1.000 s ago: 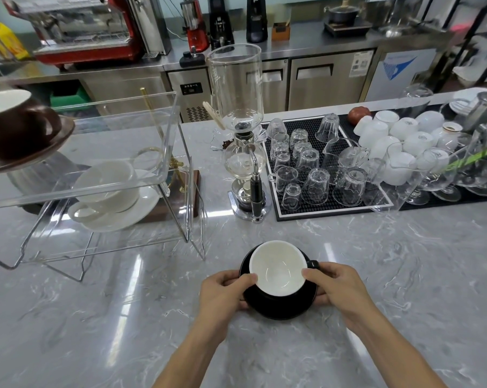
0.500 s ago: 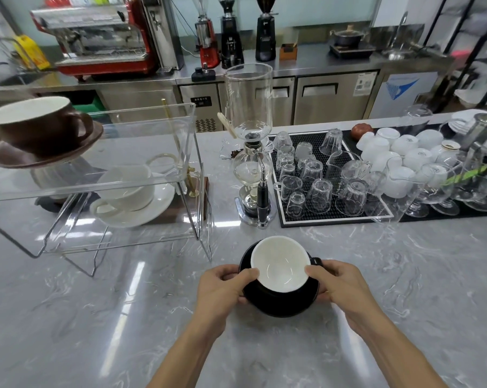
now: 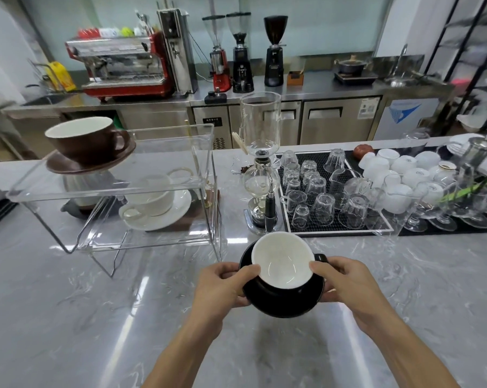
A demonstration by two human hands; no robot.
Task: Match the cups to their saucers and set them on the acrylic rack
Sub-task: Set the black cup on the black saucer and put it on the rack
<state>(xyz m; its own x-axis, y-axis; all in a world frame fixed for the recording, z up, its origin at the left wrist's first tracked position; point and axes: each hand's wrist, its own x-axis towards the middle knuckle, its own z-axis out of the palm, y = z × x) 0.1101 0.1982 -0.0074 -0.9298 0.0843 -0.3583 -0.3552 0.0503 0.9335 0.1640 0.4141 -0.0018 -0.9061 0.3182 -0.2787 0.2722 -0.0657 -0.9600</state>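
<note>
Holding a black cup (image 3: 282,261) on its black saucer (image 3: 285,299) with both hands, right in front of the glass siphon brewer (image 3: 261,175). Glossy glaze on both, cup round and bowl-like with a white inside, handle sticking out toward the right hand. Left hand (image 3: 222,287) curling its grip round the saucer's left edge, thumb lying on the cup rim. Right hand (image 3: 345,284) doing the same on the other side, fingers wrapped under the saucer, thumb on the rim next to the handle.

Left of the siphon brewer, sitting on the grey marbled surface (image 3: 68,317): the clear acrylic rack (image 3: 119,186), boxy with thin wire legs. Brown cup and saucer (image 3: 88,148) resting on its top shelf, white cup and saucer (image 3: 155,205) on the lower one. Right of the siphon brewer, upturned glasses (image 3: 320,191) crowding a black rubber mat.

Compared with half a second back: cup and saucer looking raised a touch off the surface, both grips unchanged, and the view tipping up so more of the back counter is showing.
</note>
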